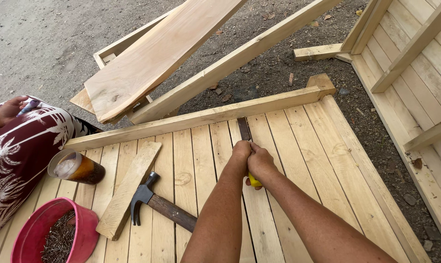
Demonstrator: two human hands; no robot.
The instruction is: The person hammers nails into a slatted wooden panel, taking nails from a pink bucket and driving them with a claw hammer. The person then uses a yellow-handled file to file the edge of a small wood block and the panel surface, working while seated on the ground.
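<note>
**Both hands clenched on a flat bar at the panel's edge rail**

Left hand [241,150] and right hand [259,163] pressed together, both closed tight around one tool; a yellow grip end showing just under the right hand, and a dark flat bar [243,129] running up from the fists to the edge rail [201,118], its tip at the seam between rail and slats; whether the tip sits under the rail cannot be told.

Working surface: a slatted wooden panel [303,146] lying flat on dirt ground, pale boards side by side, the rail nailed along its far edge.

Lying near, to the left of the arms: a claw hammer [157,202] with a dark head and brown handle, untouched, handle end hidden behind the left forearm; just beside it a short loose board [130,187] slanting across the slats, the hammer's claw close to its edge.

Further left: a clear cup with brown drink [77,168] tipped on its side, and a red bowl of nails [52,236] at the lower corner; beside these another person in a palm-print garment [16,156], a hand [11,108] holding a small object.

Beyond the rail: a wide plank [152,56] and a long beam [240,56] propped across each other, and a second slatted frame [415,63] at the right, well apart from the hands.
</note>
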